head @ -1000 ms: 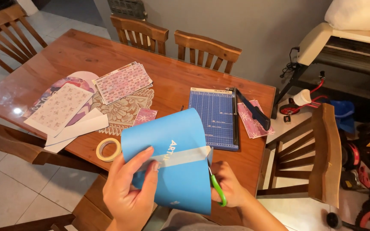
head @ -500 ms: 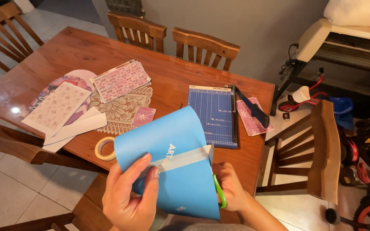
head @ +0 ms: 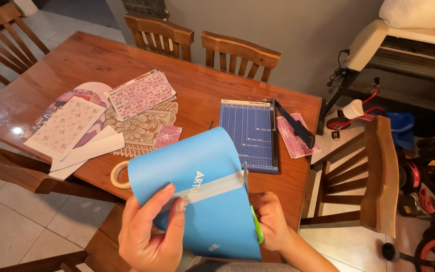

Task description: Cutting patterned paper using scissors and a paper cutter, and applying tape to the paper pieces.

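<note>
- Head view: at lower centre of the frame, our left hand [head: 149,234] grips the curved blue sheet [head: 197,194], thumb pressing its tape strip [head: 212,187].
- Our right hand [head: 273,221] is closed around green scissors [head: 255,226] at the sheet's right edge.
- Behind, mid-frame, a paper cutter [head: 250,133] lies on the table [head: 101,63]; a tape roll [head: 119,175] sits left.

A blue paper trimmer [head: 250,133], patterned papers [head: 139,93] and a tape roll [head: 118,175] lie on the wooden table [head: 86,60].

curved blue sheet [head: 202,201] with grey tape strip [head: 212,187], green-handled scissors [head: 254,221] at its edge
</note>
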